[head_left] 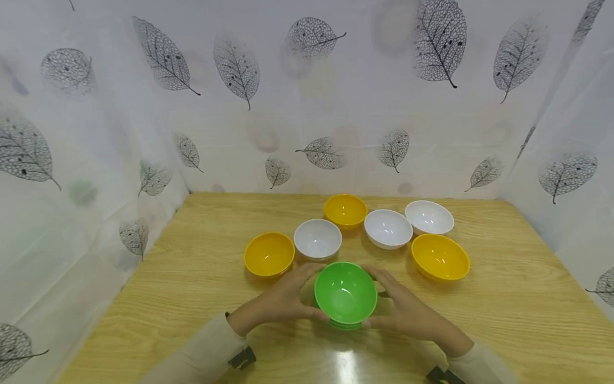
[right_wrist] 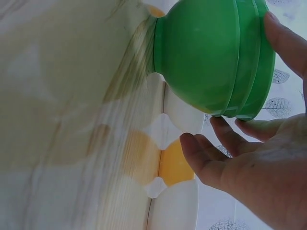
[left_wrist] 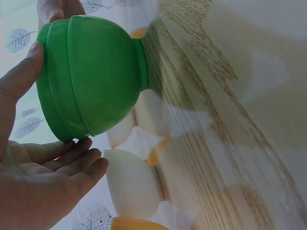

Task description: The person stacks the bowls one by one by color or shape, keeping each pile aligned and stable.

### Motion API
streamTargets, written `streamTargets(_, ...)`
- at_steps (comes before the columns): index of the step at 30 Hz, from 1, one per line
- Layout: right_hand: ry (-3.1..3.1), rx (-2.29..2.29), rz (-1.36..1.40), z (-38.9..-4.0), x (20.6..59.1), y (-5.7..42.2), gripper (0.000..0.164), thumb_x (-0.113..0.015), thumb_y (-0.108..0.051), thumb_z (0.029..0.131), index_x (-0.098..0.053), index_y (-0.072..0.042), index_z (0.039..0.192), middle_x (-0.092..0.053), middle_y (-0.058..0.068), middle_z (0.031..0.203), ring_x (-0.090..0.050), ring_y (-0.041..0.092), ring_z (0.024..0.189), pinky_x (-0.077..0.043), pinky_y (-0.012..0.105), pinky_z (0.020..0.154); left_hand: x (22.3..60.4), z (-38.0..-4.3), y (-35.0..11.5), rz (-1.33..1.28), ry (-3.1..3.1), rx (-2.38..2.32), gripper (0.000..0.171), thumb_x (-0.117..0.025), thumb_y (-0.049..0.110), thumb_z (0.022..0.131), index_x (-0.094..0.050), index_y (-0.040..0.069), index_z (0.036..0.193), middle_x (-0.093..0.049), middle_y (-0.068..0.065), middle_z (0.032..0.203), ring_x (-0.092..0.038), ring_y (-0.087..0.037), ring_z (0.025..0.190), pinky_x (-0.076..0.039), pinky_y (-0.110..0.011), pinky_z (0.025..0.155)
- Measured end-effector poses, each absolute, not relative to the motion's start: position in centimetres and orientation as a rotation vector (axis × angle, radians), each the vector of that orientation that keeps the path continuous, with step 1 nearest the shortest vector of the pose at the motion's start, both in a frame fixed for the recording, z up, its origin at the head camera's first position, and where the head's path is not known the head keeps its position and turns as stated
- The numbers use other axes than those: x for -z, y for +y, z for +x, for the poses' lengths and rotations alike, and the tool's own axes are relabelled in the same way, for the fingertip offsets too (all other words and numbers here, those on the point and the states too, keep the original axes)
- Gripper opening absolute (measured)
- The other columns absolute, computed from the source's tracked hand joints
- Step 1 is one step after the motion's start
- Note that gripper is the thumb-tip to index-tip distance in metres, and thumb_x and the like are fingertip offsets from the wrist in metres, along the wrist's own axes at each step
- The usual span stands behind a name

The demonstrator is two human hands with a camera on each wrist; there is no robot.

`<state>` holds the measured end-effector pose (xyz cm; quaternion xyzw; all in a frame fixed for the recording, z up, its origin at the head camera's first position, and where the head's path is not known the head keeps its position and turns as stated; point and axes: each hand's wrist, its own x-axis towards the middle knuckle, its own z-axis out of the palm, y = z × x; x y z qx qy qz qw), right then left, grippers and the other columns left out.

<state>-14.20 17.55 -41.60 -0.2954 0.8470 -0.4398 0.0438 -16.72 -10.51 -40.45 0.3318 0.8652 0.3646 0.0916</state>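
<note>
A nested stack of green bowls [head_left: 346, 293] stands upright at the near middle of the table, the overlapping rims showing in both wrist views. My left hand [head_left: 287, 300] holds its left side, thumb at the near rim and fingertips at the far rim. From the right, my right hand [head_left: 408, 310] spans the stack the same way. In the left wrist view, the foot of the green stack [left_wrist: 100, 76] meets the tabletop. The lower fingers of the right hand [right_wrist: 259, 158] extend beneath the rims in the right wrist view.
Behind the stack stand a yellow bowl [head_left: 269, 256], a white bowl [head_left: 318, 240], another yellow bowl [head_left: 345, 212] and a white bowl [head_left: 388, 229]. Farther right are a white bowl [head_left: 429, 217] and a yellow bowl [head_left: 440, 258]. A leaf-patterned curtain [head_left: 230, 133] borders the wooden table [head_left: 518, 320].
</note>
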Motion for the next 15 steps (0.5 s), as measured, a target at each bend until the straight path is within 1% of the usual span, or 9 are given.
streamTargets(3,2.59,1.333,-0.892,-14.1,41.6,17.5,0.094,-0.073,-0.045,0.073,-0.027,-0.007,0.145,-0.034,0.007,0.143,-0.039,0.024,0.122,-0.046,0.044,0.089,40.4,-16.7,-10.5,0.978,2.57,-1.075,0.102,-0.072,0.06,0.065,-0.033,0.007,0.143,-0.035,-0.004,0.144,-0.034,-0.018,0.128,-0.032,-0.041,0.102)
streamTargets(6,2.588,1.305,-0.864,-14.0,41.5,17.6,0.096,-0.072,-0.046,0.075,-0.023,-0.006,0.147,-0.03,0.011,0.147,-0.037,0.026,0.125,-0.045,0.044,0.09,40.3,-16.6,-10.5,0.975,2.566,-1.065,0.103,-0.071,0.059,0.066,-0.031,0.007,0.145,-0.033,-0.006,0.146,-0.033,-0.019,0.129,-0.031,-0.042,0.102)
streamTargets(8,2.582,1.28,-0.848,-14.0,41.4,17.7,0.094,-0.068,-0.045,0.079,-0.019,-0.005,0.148,-0.025,0.014,0.149,-0.034,0.028,0.128,-0.043,0.045,0.092,40.2,-16.6,-10.6,0.983,2.565,-1.057,0.104,-0.071,0.06,0.066,-0.028,0.008,0.146,-0.03,-0.007,0.147,-0.03,-0.02,0.131,-0.03,-0.043,0.102)
streamTargets(10,2.585,1.266,-0.831,-14.0,41.1,17.9,0.088,-0.064,-0.043,0.084,-0.018,-0.004,0.149,-0.024,0.015,0.149,-0.031,0.029,0.13,-0.04,0.047,0.095,40.0,-16.7,-10.6,1.016,2.573,-1.079,0.101,-0.07,0.058,0.069,-0.026,0.011,0.147,-0.029,-0.005,0.148,-0.029,-0.018,0.131,-0.03,-0.042,0.103)
streamTargets(11,2.59,1.271,-0.824,-14.1,40.9,18.0,0.083,-0.061,-0.041,0.087,-0.019,-0.005,0.148,-0.025,0.014,0.149,-0.03,0.029,0.13,-0.039,0.048,0.096,39.9,-16.8,-10.5,1.041,2.582,-1.114,0.097,-0.07,0.056,0.071,-0.028,0.011,0.147,-0.031,-0.005,0.147,-0.03,-0.018,0.13,-0.031,-0.041,0.102)
streamTargets(13,2.618,1.302,-0.791,-14.3,40.2,18.3,0.07,-0.056,-0.036,0.092,-0.024,-0.008,0.148,-0.029,0.012,0.148,-0.03,0.03,0.13,-0.035,0.051,0.098,39.7,-17.1,-10.4,1.125,2.614,-1.228,0.083,-0.07,0.047,0.077,-0.035,0.01,0.143,-0.038,-0.004,0.143,-0.035,-0.016,0.128,-0.033,-0.039,0.102)
streamTargets(15,2.643,1.389,-0.74,-14.7,39.4,18.6,0.057,-0.053,-0.03,0.095,-0.033,-0.011,0.144,-0.036,0.009,0.144,-0.033,0.029,0.129,-0.033,0.052,0.099,39.3,-17.6,-10.3,1.229,2.663,-1.384,0.061,-0.069,0.033,0.082,-0.048,0.008,0.134,-0.048,-0.003,0.133,-0.042,-0.014,0.121,-0.037,-0.035,0.099)
